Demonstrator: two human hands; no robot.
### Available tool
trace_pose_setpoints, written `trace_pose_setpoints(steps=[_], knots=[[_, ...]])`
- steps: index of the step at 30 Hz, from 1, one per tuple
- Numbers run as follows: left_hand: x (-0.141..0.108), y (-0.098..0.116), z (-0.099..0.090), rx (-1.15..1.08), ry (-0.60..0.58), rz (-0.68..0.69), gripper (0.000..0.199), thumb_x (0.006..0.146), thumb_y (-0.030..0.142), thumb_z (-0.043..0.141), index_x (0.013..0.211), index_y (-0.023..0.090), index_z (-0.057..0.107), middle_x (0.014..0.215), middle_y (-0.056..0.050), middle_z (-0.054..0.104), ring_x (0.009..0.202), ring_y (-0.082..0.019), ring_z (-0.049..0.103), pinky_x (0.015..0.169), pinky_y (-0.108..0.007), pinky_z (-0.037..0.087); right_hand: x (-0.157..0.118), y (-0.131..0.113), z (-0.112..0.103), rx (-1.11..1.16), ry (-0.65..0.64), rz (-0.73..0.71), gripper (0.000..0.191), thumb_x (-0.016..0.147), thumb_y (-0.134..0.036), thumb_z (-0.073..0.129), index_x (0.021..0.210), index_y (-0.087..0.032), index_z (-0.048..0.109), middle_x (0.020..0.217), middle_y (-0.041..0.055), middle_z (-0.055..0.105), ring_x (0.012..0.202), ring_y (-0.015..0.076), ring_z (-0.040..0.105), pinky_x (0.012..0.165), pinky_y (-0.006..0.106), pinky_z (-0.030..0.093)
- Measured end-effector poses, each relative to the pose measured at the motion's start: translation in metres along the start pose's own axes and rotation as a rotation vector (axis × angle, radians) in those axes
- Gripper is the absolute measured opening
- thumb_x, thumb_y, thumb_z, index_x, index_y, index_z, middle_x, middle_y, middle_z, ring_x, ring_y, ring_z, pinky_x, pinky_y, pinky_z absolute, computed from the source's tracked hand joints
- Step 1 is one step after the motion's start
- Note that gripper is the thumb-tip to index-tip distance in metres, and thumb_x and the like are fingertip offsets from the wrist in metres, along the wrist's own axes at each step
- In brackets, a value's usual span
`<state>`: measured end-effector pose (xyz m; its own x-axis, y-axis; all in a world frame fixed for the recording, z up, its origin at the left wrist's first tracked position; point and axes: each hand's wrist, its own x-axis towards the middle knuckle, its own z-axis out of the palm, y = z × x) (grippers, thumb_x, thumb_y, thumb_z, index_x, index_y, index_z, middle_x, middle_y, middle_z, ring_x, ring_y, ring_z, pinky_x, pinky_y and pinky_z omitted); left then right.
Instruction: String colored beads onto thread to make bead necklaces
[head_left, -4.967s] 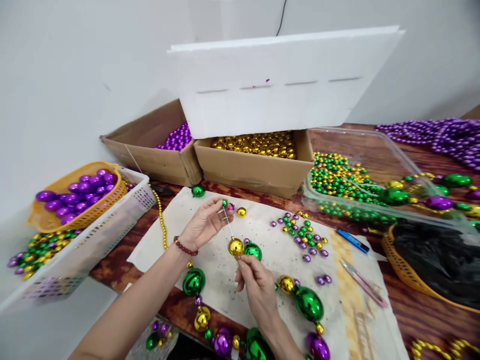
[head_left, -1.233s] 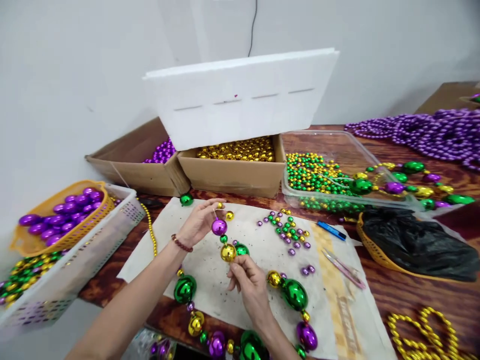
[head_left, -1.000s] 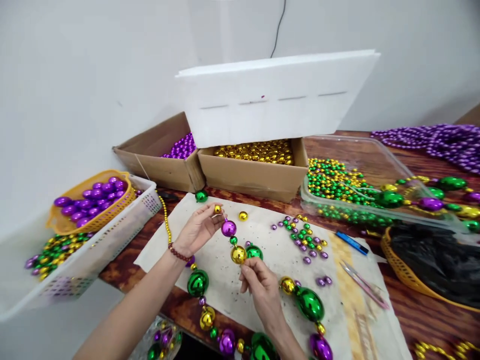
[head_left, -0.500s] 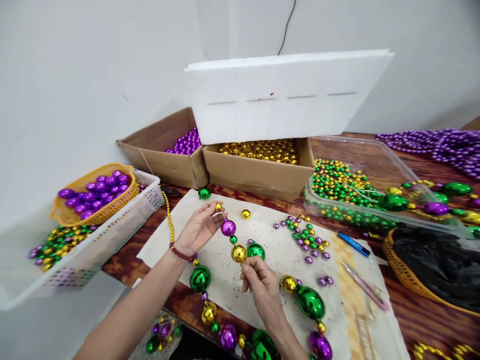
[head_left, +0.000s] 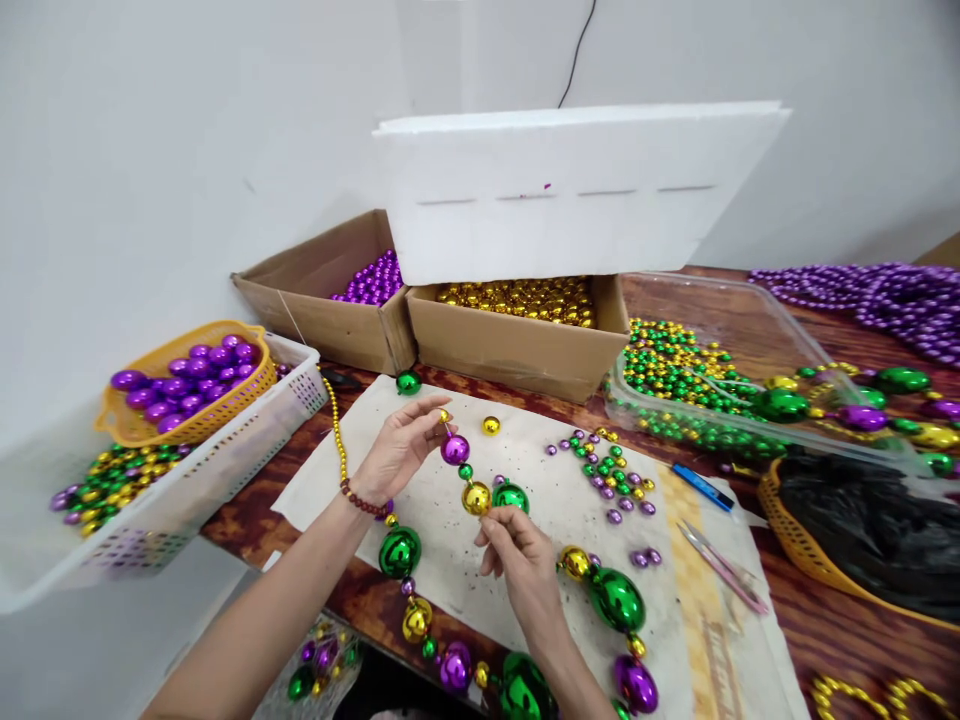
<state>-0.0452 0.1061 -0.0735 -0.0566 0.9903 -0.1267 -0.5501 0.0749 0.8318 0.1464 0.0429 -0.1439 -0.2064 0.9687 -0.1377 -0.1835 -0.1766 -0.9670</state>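
Note:
A string of shiny beads in purple, green and gold runs between my hands above a white cloth (head_left: 442, 530). My left hand (head_left: 405, 445) pinches a small gold bead (head_left: 444, 416) at the string's upper end. Below it hang a purple bead (head_left: 454, 449), a small green bead (head_left: 466, 471) and a gold bead (head_left: 476, 497). My right hand (head_left: 517, 550) pinches just under that gold bead. A large green bead (head_left: 510, 497) is behind the right fingers. More of the bead garland (head_left: 400, 551) curves along the table's near edge, partly hidden by my right forearm.
Small loose beads (head_left: 604, 465) lie on the cloth, with a blue cutter (head_left: 703, 487) and pink-handled snips (head_left: 724, 568) to the right. Cardboard boxes (head_left: 517, 345) of beads stand behind. A white basket (head_left: 225, 480) is left, a clear tub (head_left: 750, 430) and a yellow basket (head_left: 795, 540) right.
My left hand has risen very slightly with the small gold bead, and the beads between my hands shifted up a little. Both hands keep their pinch; the whole view has shifted slightly.

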Motion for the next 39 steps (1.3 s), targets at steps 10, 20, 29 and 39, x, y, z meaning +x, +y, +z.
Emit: trace_pose_setpoints(steps=[10,20,29,39], knots=[[-0.004,-0.034,0.019,-0.151,0.093,-0.028,0.029,0.083,0.039,0.074,0.103,0.024,0.059,0.097,0.001,0.066,0.078,-0.014,0.068,0.066,-0.027,0.056,0.016,0.005,0.024,0.144,0.008,0.058,0.038,0.074,-0.043,0.074,0.086,-0.022,0.043,0.068,0.0000,0.072,0.040,0.0120,0.060,0.041,0.017,0.033],[0.006,-0.045,0.027,0.298,-0.078,0.104,0.033,0.088,0.046,0.063,0.109,0.021,0.058,0.091,-0.001,0.059,0.054,-0.007,0.055,0.036,-0.015,0.033,0.067,-0.060,-0.004,-0.262,-0.041,-0.180,0.020,0.085,-0.038,0.061,0.086,-0.019,0.067,0.080,-0.0007,0.069,0.045,0.0092,0.060,0.041,0.019,0.037],[0.008,-0.039,0.033,0.675,-0.177,0.237,0.030,0.096,0.039,0.051,0.120,0.022,0.048,0.095,0.000,0.057,0.057,-0.006,0.054,0.047,-0.018,0.042,0.105,-0.082,0.006,-0.116,-0.086,-0.173,0.023,0.074,-0.040,0.068,0.074,-0.017,0.064,0.057,-0.0042,0.061,0.043,0.0090,0.056,0.036,0.016,0.028],[0.026,-0.033,0.026,0.751,-0.255,0.220,0.021,0.091,0.036,0.052,0.097,0.017,0.061,0.075,0.003,0.058,0.049,-0.005,0.048,0.045,-0.018,0.038,0.139,-0.117,-0.020,0.087,0.086,-0.297,0.030,0.076,-0.045,0.072,0.080,-0.020,0.055,0.069,-0.0014,0.069,0.053,0.0115,0.065,0.042,0.017,0.044]])
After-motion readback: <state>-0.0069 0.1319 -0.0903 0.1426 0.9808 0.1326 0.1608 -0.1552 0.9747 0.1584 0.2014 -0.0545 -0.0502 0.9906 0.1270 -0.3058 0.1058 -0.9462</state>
